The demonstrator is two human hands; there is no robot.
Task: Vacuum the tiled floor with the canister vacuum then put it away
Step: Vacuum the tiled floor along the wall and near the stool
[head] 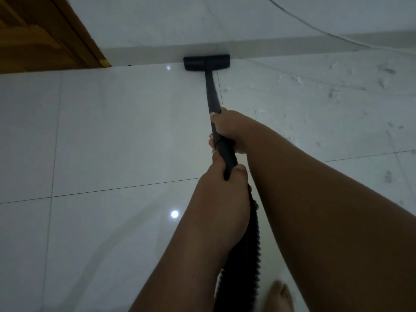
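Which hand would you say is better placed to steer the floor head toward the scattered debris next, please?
Right, probably. The right hand has its grip farther down the wand, nearer the floor head, and the debris lies on its side. The left hand sits back by the hose.

Two hands [225,154], one black wand [211,93], one floor head [206,63], one ribbed hose [245,255], one cord [315,25], one wooden door [40,34].
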